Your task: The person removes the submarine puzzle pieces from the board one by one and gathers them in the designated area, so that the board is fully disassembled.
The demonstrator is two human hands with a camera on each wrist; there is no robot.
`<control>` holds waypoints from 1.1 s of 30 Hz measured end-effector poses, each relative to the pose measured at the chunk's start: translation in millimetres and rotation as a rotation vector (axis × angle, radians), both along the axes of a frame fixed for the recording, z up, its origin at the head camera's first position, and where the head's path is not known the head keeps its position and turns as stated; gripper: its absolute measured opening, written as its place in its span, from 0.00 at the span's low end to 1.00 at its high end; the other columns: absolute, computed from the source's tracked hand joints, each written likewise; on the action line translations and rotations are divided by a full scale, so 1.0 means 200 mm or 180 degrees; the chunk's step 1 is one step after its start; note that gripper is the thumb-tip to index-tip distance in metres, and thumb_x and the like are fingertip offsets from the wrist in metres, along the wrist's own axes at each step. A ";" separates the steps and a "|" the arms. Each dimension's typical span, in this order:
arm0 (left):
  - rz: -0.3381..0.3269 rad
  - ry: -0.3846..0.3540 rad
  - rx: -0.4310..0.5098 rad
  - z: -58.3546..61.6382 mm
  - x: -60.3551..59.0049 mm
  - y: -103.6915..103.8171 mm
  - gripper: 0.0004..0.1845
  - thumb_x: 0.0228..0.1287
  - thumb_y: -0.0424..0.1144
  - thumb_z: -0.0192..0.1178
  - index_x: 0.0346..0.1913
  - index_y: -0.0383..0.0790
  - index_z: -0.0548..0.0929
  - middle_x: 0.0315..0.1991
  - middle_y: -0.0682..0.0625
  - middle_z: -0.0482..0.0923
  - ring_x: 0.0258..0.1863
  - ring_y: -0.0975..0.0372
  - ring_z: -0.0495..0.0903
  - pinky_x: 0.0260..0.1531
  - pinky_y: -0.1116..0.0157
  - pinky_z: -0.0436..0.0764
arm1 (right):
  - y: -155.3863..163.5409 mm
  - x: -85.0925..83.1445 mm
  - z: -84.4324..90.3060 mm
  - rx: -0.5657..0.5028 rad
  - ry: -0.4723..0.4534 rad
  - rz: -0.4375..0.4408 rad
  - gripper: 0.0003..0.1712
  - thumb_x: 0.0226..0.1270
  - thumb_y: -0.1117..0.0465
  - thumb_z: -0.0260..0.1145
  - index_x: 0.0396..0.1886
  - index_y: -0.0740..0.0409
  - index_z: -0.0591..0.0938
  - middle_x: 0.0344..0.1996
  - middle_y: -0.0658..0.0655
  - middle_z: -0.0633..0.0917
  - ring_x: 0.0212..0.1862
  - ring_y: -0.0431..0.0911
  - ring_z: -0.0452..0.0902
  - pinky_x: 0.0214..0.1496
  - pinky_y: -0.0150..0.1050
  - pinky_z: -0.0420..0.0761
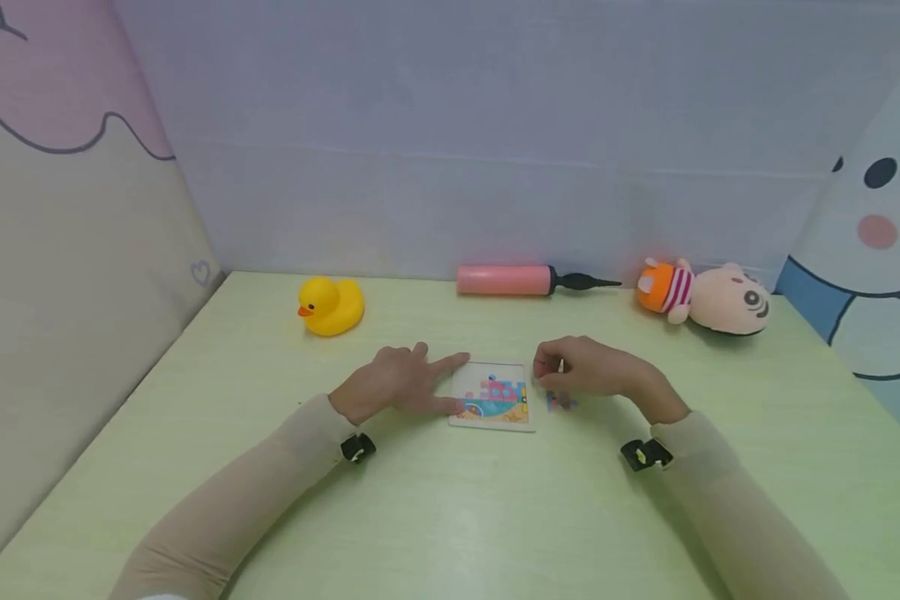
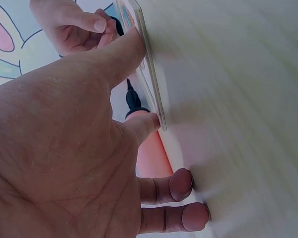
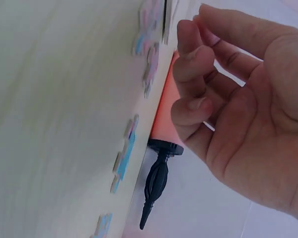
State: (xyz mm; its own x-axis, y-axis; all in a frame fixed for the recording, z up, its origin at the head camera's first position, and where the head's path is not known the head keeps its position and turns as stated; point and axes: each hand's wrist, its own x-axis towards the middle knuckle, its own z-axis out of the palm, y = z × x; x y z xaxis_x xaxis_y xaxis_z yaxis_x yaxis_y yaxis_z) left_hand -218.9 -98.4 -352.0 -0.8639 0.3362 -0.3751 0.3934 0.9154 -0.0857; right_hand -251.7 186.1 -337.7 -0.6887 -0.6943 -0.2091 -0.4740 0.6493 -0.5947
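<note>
A small white puzzle board [image 1: 495, 397] with a colourful picture lies flat at the middle of the pale green table [image 1: 450, 517]. My left hand [image 1: 450, 383] rests flat on the table, with its straight forefinger and thumb touching the board's left edge [image 2: 150, 74]. My right hand [image 1: 549, 367] hovers just right of the board with its fingers curled and the tips pinched together [image 3: 198, 24]. A small pale puzzle piece [image 1: 560, 365] seems to show between them. Loose puzzle pieces [image 1: 561, 402] lie on the table under that hand [image 3: 148, 54].
Along the back of the table stand a yellow rubber duck [image 1: 331, 305], a pink hand pump [image 1: 504, 280] with a black nozzle [image 3: 156, 183], and a plush doll [image 1: 708, 297] lying on its side. Padded walls close in the left, back and right.
</note>
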 end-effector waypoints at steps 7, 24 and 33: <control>-0.0014 0.0001 0.0025 0.00 0.00 0.01 0.45 0.62 0.79 0.43 0.80 0.70 0.47 0.63 0.37 0.68 0.32 0.52 0.76 0.34 0.61 0.73 | -0.07 0.03 -0.02 -0.0157 -0.0251 0.0058 0.06 0.73 0.65 0.63 0.46 0.60 0.78 0.32 0.55 0.80 0.23 0.48 0.78 0.28 0.41 0.80; -0.0018 -0.0015 -0.0042 0.00 0.00 0.01 0.45 0.62 0.78 0.43 0.80 0.70 0.47 0.61 0.38 0.69 0.33 0.52 0.76 0.35 0.61 0.74 | -0.19 0.09 -0.03 0.0345 -0.0104 0.0242 0.24 0.72 0.60 0.65 0.64 0.54 0.71 0.27 0.50 0.79 0.27 0.41 0.72 0.34 0.38 0.73; -0.0006 -0.0025 -0.0127 0.01 0.00 0.01 0.45 0.63 0.79 0.42 0.80 0.70 0.45 0.62 0.38 0.69 0.35 0.53 0.76 0.37 0.61 0.74 | -0.23 0.07 -0.04 0.0211 -0.0343 0.0080 0.21 0.72 0.61 0.65 0.59 0.52 0.69 0.20 0.51 0.73 0.17 0.42 0.65 0.22 0.36 0.67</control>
